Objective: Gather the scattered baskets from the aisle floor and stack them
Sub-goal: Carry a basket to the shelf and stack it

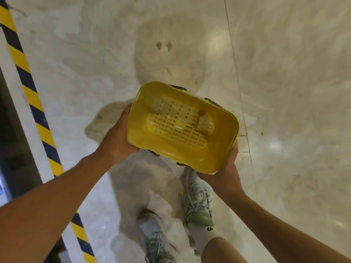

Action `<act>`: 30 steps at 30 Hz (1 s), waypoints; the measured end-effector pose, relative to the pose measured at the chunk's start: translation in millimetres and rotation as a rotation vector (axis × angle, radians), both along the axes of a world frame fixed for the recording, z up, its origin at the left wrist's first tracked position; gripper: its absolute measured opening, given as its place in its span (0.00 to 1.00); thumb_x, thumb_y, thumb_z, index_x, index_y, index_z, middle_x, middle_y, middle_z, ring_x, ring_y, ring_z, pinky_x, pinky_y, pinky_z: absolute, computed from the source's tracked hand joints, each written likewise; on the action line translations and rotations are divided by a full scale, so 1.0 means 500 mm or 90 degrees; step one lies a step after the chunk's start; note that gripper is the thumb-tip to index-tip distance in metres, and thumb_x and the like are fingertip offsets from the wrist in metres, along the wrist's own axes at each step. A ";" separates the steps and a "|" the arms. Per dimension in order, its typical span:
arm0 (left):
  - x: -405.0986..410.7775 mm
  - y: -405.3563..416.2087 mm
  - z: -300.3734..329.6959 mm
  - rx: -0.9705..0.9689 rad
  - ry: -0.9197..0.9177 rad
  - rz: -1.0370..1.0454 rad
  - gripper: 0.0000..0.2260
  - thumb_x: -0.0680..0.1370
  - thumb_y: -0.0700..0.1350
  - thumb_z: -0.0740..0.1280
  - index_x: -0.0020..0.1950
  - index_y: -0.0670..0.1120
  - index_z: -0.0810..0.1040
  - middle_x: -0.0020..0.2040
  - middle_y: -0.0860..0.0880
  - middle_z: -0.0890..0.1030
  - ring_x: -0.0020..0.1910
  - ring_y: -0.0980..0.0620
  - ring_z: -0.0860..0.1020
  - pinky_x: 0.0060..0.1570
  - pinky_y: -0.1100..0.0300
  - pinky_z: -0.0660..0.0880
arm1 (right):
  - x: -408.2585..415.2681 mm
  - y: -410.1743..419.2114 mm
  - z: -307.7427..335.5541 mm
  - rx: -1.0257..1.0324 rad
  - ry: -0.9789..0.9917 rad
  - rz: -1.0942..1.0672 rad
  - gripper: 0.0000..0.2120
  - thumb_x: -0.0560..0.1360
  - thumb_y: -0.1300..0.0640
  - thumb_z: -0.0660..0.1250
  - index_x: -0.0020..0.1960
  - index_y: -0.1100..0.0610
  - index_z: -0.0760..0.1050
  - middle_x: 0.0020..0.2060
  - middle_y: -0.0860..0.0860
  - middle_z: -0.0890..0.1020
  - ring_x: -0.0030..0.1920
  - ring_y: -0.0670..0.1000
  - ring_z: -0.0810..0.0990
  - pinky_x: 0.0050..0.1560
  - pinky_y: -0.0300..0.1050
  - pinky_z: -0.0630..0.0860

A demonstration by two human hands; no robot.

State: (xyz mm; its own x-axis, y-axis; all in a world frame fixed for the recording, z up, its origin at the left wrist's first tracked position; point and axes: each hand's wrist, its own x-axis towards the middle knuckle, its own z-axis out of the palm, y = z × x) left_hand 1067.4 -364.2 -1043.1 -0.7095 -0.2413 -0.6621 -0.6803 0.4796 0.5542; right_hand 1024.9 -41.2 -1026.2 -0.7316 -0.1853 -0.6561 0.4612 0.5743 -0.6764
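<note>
A yellow plastic basket (182, 128) with a slotted bottom and dark handles folded down at its sides is held above the marble floor, seen from above with its open top facing me. My left hand (118, 138) grips its left short side. My right hand (227, 168) holds its lower right corner from beneath. The basket is empty. No other basket is in view.
A yellow and black hazard stripe (33, 103) runs diagonally along the left, beside a dark edge at far left. My two feet in pale sneakers (197, 202) stand on the shiny marble floor (284, 92) right under the basket.
</note>
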 end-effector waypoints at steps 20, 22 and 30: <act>-0.062 0.057 0.826 0.122 0.151 -0.044 0.53 0.64 0.38 0.84 0.77 0.65 0.57 0.59 0.74 0.75 0.58 0.72 0.76 0.46 0.73 0.77 | -0.065 0.097 0.802 -0.183 0.120 0.090 0.64 0.64 0.72 0.81 0.81 0.57 0.36 0.71 0.31 0.66 0.69 0.37 0.72 0.58 0.34 0.77; -0.066 0.077 0.961 0.133 0.166 -0.067 0.56 0.64 0.38 0.84 0.80 0.61 0.54 0.61 0.78 0.72 0.60 0.76 0.73 0.48 0.76 0.75 | -0.052 0.127 0.956 -0.192 0.128 0.078 0.63 0.64 0.73 0.80 0.80 0.62 0.35 0.75 0.39 0.65 0.73 0.43 0.70 0.65 0.40 0.75; -0.089 0.207 1.397 0.146 0.245 -0.215 0.54 0.62 0.62 0.82 0.77 0.73 0.51 0.67 0.78 0.68 0.63 0.78 0.70 0.55 0.66 0.71 | 0.032 0.286 1.370 -0.140 0.215 -0.023 0.66 0.66 0.57 0.84 0.82 0.48 0.35 0.75 0.35 0.65 0.73 0.42 0.70 0.65 0.40 0.75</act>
State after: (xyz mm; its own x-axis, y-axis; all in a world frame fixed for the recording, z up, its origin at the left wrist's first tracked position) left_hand 1022.8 -260.5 -344.6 -0.9230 0.1618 -0.3490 -0.2377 0.4734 0.8482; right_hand 1040.7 101.9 -341.3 -0.9077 -0.2645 -0.3258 0.2101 0.3856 -0.8984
